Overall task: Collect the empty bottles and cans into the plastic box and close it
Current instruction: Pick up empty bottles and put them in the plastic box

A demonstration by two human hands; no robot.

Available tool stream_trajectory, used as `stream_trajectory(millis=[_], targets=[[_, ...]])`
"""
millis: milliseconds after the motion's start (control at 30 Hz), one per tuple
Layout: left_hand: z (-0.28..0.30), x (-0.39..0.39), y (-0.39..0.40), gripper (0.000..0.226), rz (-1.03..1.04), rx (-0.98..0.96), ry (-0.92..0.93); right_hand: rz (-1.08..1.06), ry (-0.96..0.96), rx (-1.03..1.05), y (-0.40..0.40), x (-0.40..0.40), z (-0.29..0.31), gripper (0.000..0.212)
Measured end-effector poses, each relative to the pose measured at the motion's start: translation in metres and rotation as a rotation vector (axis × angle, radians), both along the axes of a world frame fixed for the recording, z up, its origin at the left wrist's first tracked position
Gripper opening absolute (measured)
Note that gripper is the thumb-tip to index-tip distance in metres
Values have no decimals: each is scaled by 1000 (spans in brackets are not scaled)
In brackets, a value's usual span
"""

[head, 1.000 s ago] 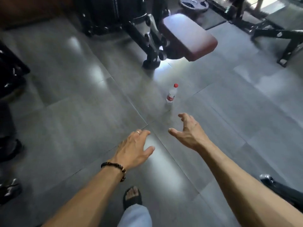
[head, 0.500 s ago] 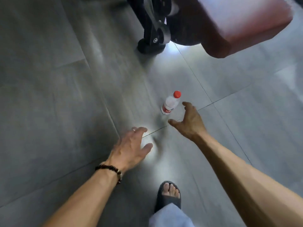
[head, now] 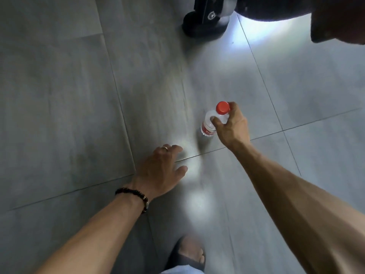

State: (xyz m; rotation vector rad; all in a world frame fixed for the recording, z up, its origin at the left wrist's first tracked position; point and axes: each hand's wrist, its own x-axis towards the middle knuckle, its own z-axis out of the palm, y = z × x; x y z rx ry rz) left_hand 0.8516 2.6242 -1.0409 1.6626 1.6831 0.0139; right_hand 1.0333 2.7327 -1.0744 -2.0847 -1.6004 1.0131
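head view: right hand (head: 230, 126) grips bottle (head: 212, 123) (red label unreadable).

- The bottle (head: 212, 123) stands on the floor (head: 79, 95) near the middle, slightly right.
- The right hand (head: 230, 128) is at the bottle's right side, touching it.
- The left hand (head: 161, 169) lies nearer and to the left, apart from the bottle.
- A machine foot (head: 205, 20) sits on the floor far behind the bottle.
- 1 sandalled foot (head: 189, 252) is at the near edge.
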Motion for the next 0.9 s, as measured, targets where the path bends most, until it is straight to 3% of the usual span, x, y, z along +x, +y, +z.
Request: stream_trajectory(millis=[200,433,900], targets=[[42,-28,-17,47,25,-18,39,126,13,69,-12,-31,59,38],[152,-112,-62,47,151,21,71,330,30,67,-34,-124,187,37],[354,-380,-246,54,663,70,190,981,116,176,-150,-491,418,30]])
